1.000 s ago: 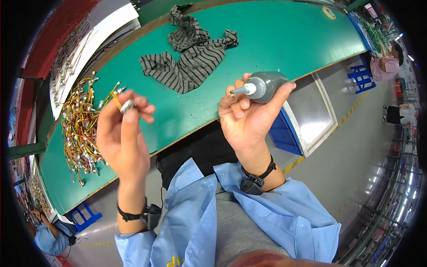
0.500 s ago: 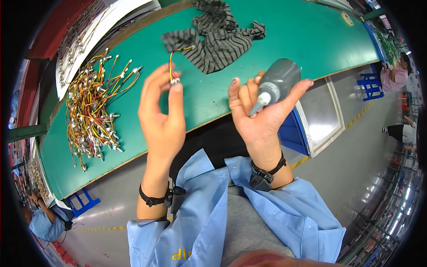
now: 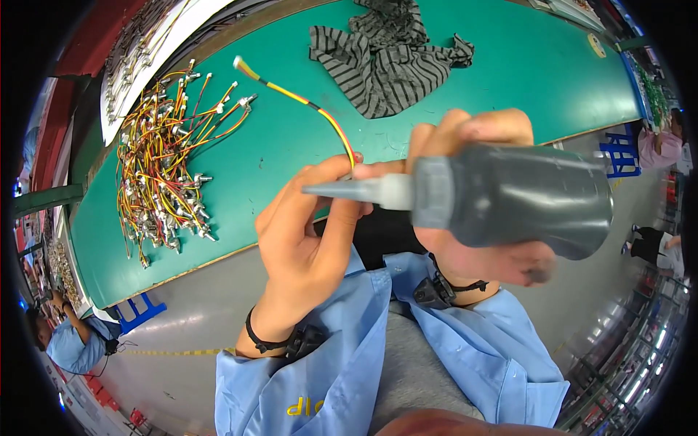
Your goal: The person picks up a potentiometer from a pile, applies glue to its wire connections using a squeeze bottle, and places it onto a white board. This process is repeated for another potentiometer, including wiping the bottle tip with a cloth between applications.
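My left hand [image 3: 302,243] pinches the lower end of a wire harness [image 3: 309,105]. Its yellow, red and black leads arch up and left to a small white connector, while the gripped end is hidden by fingers. A dark grey squeeze bottle [image 3: 534,200] lies sideways in my right hand [image 3: 472,258], fingers above it and thumb below. The bottle's tapered grey nozzle points left, passing in front of my left fingers; whether it touches them I cannot tell. Left of my hands, a heap of similar harnesses [image 3: 156,174] with metal-shafted parts rests on the green table [image 3: 531,76].
A striped grey and black cloth [image 3: 392,76] lies crumpled at the table's far side. A tape roll [image 3: 596,45] sits at the far right. White sheeting [image 3: 156,62] with more wired parts is at the far left. Blue stools [image 3: 138,314] and other people are farther off.
My left hand has moved right and down with the harness. The bottle has come up closer and turned level, its nozzle now beside my left fingers. The view has shifted slightly.
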{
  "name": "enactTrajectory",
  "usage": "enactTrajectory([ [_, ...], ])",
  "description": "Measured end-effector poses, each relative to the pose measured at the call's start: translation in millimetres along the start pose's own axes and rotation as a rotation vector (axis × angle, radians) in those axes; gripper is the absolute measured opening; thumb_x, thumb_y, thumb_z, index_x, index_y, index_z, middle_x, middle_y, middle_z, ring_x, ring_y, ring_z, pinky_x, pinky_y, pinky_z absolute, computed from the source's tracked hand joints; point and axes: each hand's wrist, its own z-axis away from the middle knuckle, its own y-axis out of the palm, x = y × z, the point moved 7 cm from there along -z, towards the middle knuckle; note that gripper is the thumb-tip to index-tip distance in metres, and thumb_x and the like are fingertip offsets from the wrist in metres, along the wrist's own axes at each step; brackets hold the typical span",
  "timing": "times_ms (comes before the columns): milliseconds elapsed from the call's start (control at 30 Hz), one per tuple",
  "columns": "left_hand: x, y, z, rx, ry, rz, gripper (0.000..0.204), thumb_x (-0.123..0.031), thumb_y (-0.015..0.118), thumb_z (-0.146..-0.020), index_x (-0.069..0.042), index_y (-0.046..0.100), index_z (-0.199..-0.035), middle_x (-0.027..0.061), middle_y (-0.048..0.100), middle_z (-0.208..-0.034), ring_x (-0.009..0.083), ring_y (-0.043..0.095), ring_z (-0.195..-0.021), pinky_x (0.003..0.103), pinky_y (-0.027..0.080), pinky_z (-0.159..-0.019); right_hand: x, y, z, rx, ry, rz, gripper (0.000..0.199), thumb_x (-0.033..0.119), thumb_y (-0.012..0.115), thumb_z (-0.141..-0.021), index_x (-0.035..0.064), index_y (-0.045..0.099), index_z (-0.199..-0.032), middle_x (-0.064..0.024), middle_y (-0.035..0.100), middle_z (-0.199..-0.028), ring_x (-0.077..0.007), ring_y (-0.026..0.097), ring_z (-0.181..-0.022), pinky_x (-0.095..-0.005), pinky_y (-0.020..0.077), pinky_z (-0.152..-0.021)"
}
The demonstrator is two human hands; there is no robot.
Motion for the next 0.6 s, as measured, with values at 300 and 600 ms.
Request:
enactTrajectory([
  [300, -18, 6, 4, -0.015, 0.286, -0.485, 0.017, 0.01, 0.067, -0.072, 0.006, 0.063, -0.088, 0.0132, 0.062, -0.074, 0.0238, 0.061, -0.062, 0.03, 0.048, -0.056, -13, 7, -5, 0.061, 0.04, 0.208, 0.076, 0.063, 0.058, -0.078, -0.0038, 0.048, -0.113, -0.0143, 0.056, -0.09, -0.0185, 0.053, -0.071, -0.0316, 0.048, -0.066],
  [600, -14, 2, 15, -0.055, 0.399, -0.596, 0.025, 0.011, 0.07, -0.07, 0.008, 0.062, -0.094, 0.0171, 0.066, -0.082, 0.0213, 0.061, -0.065, 0.027, 0.048, -0.061, -37, 15, -8, 0.126, 0.453, -0.377, 0.033, 0.034, 0.057, -0.089, 0.002, 0.061, -0.097, -0.0089, 0.064, -0.09, -0.0183, 0.06, -0.078, -0.0325, 0.0509, -0.07],
])
